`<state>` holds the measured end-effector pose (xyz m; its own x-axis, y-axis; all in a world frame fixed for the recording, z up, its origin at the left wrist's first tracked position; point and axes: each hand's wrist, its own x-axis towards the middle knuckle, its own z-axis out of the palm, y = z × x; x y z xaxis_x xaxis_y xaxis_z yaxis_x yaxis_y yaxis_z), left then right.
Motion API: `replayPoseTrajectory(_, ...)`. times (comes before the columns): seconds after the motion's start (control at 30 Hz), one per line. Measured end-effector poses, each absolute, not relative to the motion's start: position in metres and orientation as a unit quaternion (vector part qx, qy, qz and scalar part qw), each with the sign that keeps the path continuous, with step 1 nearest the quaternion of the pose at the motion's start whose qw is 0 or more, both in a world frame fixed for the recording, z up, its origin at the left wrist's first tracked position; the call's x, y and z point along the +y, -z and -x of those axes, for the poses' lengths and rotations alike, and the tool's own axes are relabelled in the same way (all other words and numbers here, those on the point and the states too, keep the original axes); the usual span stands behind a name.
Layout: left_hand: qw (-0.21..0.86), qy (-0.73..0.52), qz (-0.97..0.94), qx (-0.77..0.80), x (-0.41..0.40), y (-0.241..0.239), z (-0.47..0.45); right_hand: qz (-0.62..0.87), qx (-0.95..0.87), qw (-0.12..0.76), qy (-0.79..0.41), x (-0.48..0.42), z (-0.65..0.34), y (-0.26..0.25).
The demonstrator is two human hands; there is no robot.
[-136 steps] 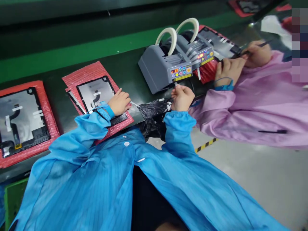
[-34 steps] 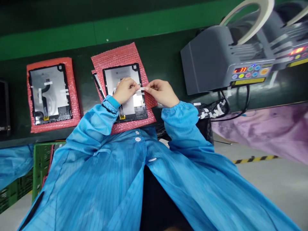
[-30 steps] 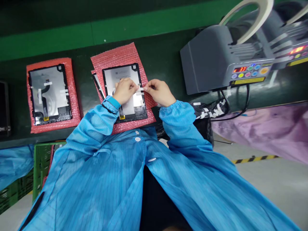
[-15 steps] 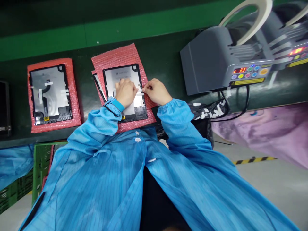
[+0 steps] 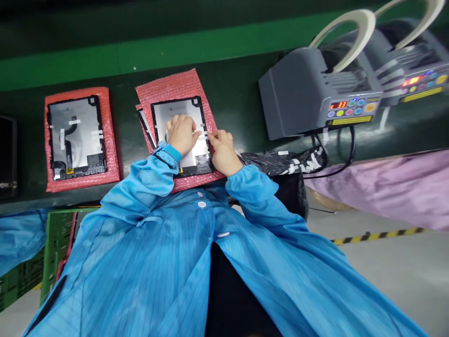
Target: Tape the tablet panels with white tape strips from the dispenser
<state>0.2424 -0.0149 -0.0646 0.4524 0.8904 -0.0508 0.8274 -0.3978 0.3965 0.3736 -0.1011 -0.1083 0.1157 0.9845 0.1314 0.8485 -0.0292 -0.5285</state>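
Your left hand (image 5: pixel 182 134) lies on the panel (image 5: pixel 191 158), thumb and fingers apart, and your right hand (image 5: pixel 224 152) at its edge, grip unclear, could crease the tape (image 5: pixel 204 136) by pressing sideways.

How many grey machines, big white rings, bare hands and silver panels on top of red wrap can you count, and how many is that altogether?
Grey machines: 2
Big white rings: 2
Bare hands: 2, left hand and right hand
Silver panels on top: 2, not counting the strip peeking out from under red wrap
Total: 8
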Motion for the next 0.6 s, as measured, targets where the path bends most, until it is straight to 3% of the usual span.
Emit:
replayPoseTrajectory(0.2, 0.110, -0.102, -0.800, 0.580, -0.027, 0.048, -0.181, 0.739, -0.602, 0.261, -0.153, -0.103, -0.380, 0.088)
replayPoseTrajectory(0.43, 0.121, 0.073, -0.758, 0.637, -0.072, 0.041, -0.140, 0.804, -0.532, 0.148, -0.222, -0.094, -0.356, 0.063)
replayPoseTrajectory(0.5, 0.116, 0.074, -0.766, 0.628, -0.075, 0.044, -0.143, 0.811, -0.516, 0.162, -0.224, -0.094, -0.350, 0.060)
replayPoseTrajectory(0.6, 0.119, 0.073, -0.774, 0.618, -0.074, 0.046, -0.145, 0.800, -0.502, 0.250, -0.214, -0.095, -0.347, 0.057)
